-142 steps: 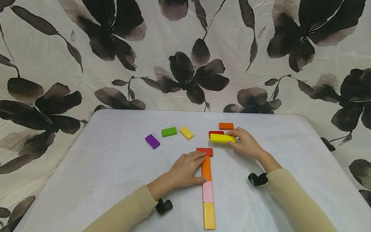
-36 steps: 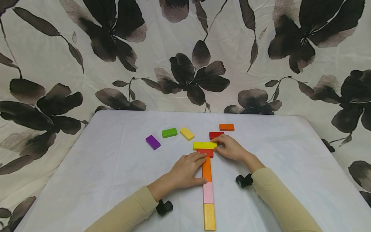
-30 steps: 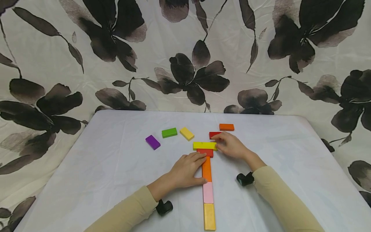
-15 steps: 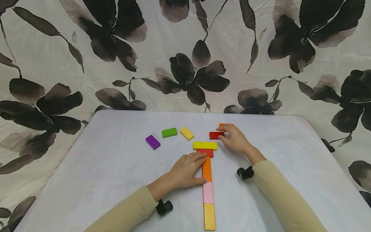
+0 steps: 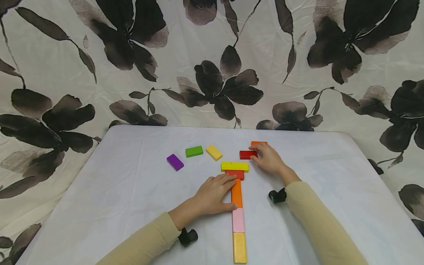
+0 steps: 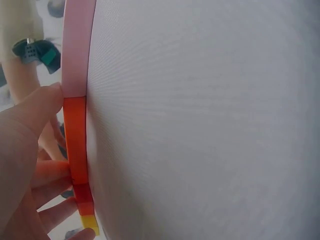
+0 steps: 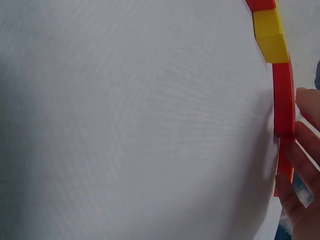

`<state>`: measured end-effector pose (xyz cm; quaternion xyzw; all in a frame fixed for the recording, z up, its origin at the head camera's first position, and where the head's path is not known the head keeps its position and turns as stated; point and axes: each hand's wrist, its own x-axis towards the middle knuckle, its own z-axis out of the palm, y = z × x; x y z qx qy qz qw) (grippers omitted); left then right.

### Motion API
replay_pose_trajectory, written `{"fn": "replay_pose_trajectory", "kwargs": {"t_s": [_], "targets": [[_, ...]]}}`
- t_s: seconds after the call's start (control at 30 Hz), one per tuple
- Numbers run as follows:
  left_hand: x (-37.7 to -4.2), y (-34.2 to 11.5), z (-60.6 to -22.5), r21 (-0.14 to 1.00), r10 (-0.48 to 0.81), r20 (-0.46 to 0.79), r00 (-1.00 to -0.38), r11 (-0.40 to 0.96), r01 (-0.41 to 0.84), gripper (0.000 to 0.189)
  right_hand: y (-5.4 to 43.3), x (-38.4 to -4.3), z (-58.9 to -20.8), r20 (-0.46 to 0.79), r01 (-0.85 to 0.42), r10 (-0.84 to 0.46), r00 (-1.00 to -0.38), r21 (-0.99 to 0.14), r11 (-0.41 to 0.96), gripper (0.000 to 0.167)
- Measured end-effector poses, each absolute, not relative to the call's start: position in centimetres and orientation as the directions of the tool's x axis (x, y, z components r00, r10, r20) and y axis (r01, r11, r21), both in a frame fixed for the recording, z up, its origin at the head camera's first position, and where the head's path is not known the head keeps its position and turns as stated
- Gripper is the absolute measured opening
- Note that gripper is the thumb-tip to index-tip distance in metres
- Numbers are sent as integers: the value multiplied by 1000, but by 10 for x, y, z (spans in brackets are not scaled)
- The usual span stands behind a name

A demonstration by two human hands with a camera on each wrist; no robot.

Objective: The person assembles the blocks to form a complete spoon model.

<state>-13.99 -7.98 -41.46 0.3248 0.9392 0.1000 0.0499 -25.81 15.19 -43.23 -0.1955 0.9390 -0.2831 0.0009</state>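
Note:
In the head view, my left hand (image 5: 212,195) lies beside a straight line of flat blocks, fingertips on the orange block (image 5: 236,193) and red block (image 5: 234,175). Its thumb touches where the orange meets the pink block (image 5: 237,221); a gold block (image 5: 239,247) ends the line nearest me. Across the far end lies a yellow block (image 5: 234,166), against the red one. My right hand (image 5: 269,160) pinches the right end of a loose red block (image 5: 247,155) between thumb and fingers. Behind those fingers an orange block (image 5: 259,143) is partly hidden.
Loose purple (image 5: 175,162), green (image 5: 194,151) and pale yellow (image 5: 214,152) blocks lie further left on the white tabletop (image 5: 132,184). Black wrist cameras (image 5: 188,237) hang below both sleeves. Floral cloth (image 5: 212,55) stands behind the table.
My right hand brought the yellow block left onto the line's far end and let it go. It then moved back and right to the loose red block. The left hand has stayed still.

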Motion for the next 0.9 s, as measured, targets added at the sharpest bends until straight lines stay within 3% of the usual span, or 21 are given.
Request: {"fn": "replay_pose_trajectory", "kwargs": {"t_s": [0.9], "targets": [[-139, -79, -416, 217, 619, -16, -785, 769, 602, 74, 148, -258, -437, 56, -317, -337, -940, -514, 797, 37]]}}
